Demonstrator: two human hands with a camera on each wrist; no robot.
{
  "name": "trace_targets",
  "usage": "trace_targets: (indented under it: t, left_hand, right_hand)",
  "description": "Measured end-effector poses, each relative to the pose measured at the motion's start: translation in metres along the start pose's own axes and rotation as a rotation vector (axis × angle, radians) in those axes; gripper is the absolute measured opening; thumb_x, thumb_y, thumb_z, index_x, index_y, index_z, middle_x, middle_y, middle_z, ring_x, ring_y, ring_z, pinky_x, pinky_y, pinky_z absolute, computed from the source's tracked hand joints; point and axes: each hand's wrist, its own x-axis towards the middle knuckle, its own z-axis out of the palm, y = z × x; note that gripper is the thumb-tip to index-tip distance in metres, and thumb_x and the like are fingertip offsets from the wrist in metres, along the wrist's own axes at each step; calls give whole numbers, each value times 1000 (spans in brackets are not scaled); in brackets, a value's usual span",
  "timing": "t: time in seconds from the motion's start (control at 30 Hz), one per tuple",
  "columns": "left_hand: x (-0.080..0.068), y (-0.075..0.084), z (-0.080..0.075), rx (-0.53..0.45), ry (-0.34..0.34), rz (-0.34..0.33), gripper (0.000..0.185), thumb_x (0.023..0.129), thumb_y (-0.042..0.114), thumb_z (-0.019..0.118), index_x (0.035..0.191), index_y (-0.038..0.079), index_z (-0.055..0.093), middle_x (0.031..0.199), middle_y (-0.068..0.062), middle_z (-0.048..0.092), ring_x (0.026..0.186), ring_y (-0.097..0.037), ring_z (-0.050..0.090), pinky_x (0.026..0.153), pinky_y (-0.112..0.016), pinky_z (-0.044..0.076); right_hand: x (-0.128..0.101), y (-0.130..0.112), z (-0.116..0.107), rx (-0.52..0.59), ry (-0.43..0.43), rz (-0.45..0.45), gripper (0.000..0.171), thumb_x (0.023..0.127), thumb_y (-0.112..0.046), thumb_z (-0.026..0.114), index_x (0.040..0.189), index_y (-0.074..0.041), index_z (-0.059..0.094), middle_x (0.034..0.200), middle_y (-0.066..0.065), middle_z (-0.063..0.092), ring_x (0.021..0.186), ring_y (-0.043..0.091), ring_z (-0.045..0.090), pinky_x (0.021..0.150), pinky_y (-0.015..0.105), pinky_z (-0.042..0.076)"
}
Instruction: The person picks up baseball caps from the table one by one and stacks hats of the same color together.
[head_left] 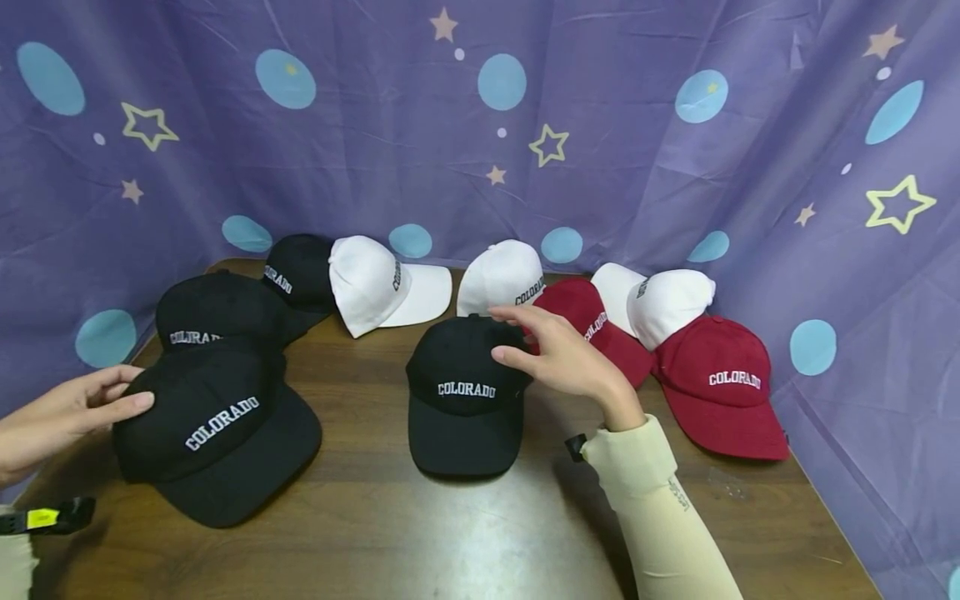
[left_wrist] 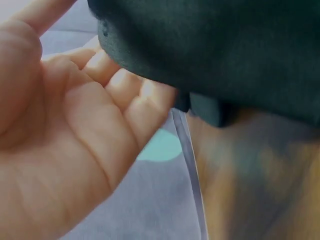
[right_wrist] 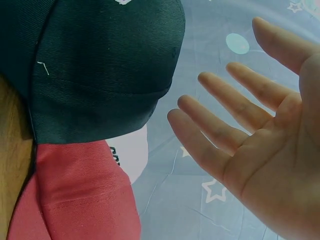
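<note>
At the left, my left hand (head_left: 71,414) grips the back edge of a black baseball cap (head_left: 202,417) lettered COLORADO, its brim tilted down to the right. The left wrist view shows the fingers (left_wrist: 145,97) tucked behind the dark fabric of this cap (left_wrist: 215,50). Another black cap (head_left: 463,375) stands in the middle of the table, brim toward me. My right hand (head_left: 566,354) hovers beside its crown with fingers spread. In the right wrist view a gap separates those fingers (right_wrist: 210,127) from the black cap (right_wrist: 105,70).
Behind the held cap are two black caps (head_left: 217,304) (head_left: 300,267). White caps (head_left: 363,283) (head_left: 498,275) (head_left: 671,300) line the back of the wooden table (head_left: 360,517). Red caps (head_left: 585,317) (head_left: 712,375) lie at the right. A purple curtain (head_left: 390,108) hangs behind.
</note>
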Motion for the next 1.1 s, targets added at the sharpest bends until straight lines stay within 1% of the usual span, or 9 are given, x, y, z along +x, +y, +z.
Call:
trace_targets:
  t: [0.07, 0.17, 0.27, 0.37, 0.53, 0.67, 0.77, 0.93, 1.1]
  left_hand:
    - [-2, 2, 1, -51, 15, 25, 28, 113, 29, 55, 127, 6, 50, 96, -1, 61, 83, -12, 56, 66, -31, 44]
    - [-3, 9, 1, -71, 24, 56, 21, 113, 26, 55, 120, 7, 50, 90, -5, 55, 81, -19, 55, 65, -33, 42]
    - [-3, 22, 0, -58, 29, 76, 21, 113, 25, 55, 121, 6, 50, 95, -6, 56, 85, -19, 59, 67, -31, 47]
    - [-2, 40, -2, -50, 24, 121, 21, 113, 22, 55, 124, 5, 50, 99, -8, 58, 89, -19, 62, 69, -30, 50]
    - [-6, 79, -2, -51, 26, 240, 19, 112, 14, 57, 129, 7, 55, 106, -10, 61, 94, -19, 63, 70, -29, 53]
    - [-11, 116, 1, 2, 61, 323, 17, 109, 12, 61, 126, 13, 61, 104, -7, 64, 93, -18, 62, 70, -29, 53]
    - [-11, 145, 3, 12, 62, 378, 15, 108, 10, 63, 122, 15, 64, 100, -7, 68, 90, -19, 63, 69, -30, 53]
    - [-4, 188, 9, -56, 3, 469, 16, 104, 5, 66, 118, 13, 66, 95, -9, 70, 88, -21, 66, 71, -30, 55]
    - [4, 227, 21, -73, -76, 636, 20, 101, 0, 68, 113, 15, 65, 89, -5, 67, 84, -19, 64, 72, -29, 52]
  right_hand:
    - [0, 0, 0, -3, 1, 2, 57, 100, -28, 77, 152, -15, 57, 148, 9, 61, 132, 28, 60, 111, 52, 49]
    - [0, -1, 0, -3, 2, 4, 57, 100, -27, 77, 152, -15, 58, 147, 9, 61, 131, 28, 60, 111, 51, 49]
    - [0, 0, 0, 3, 2, 7, 56, 100, -28, 77, 152, -16, 58, 147, 8, 62, 131, 27, 60, 110, 52, 50]
    - [-1, 0, 0, 8, 5, 7, 56, 100, -27, 77, 152, -16, 58, 147, 8, 62, 130, 27, 60, 110, 53, 50]
    - [-1, 0, -1, 13, 7, 7, 56, 100, -28, 77, 151, -17, 58, 146, 9, 63, 132, 29, 59, 110, 54, 49]
    - [-2, -1, -1, 8, 6, 9, 56, 100, -29, 76, 152, -17, 58, 145, 9, 63, 133, 30, 58, 108, 55, 50]
    - [-1, -2, -2, 4, 9, 7, 56, 100, -29, 77, 151, -17, 58, 145, 9, 63, 132, 30, 59, 107, 56, 50]
    - [-2, -5, -3, 4, 11, 7, 57, 100, -29, 77, 152, -14, 58, 146, 8, 63, 133, 30, 59, 108, 55, 50]
    - [-3, -8, -5, 10, 18, 26, 60, 101, -31, 76, 155, -17, 53, 153, -1, 57, 138, 27, 58, 111, 48, 49]
